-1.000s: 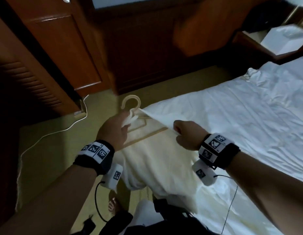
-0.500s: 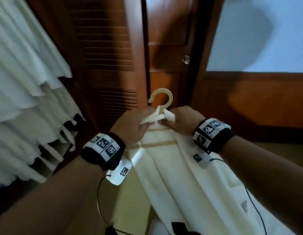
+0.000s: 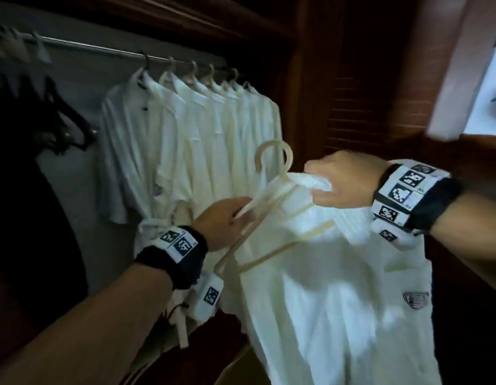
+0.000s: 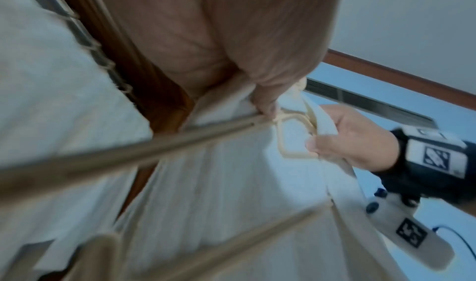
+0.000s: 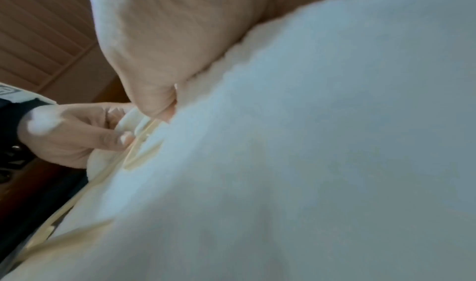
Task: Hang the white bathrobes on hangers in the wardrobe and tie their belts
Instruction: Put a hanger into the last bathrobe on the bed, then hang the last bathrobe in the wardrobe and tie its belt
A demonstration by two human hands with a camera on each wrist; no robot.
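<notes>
Several robes [image 3: 202,129] hang at ten o'clock; both grips, left hand [image 3: 223,222] and right hand [image 3: 341,182], clutch another bathrobe [image 3: 338,301] on its hanger [image 3: 274,162], unhung, belt untied.

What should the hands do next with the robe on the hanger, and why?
Probably lift the hanger up to the rail and hook it on. The left hand and right hand hold the bathrobe at its collar, and the hook is still free, below the rail.
</notes>
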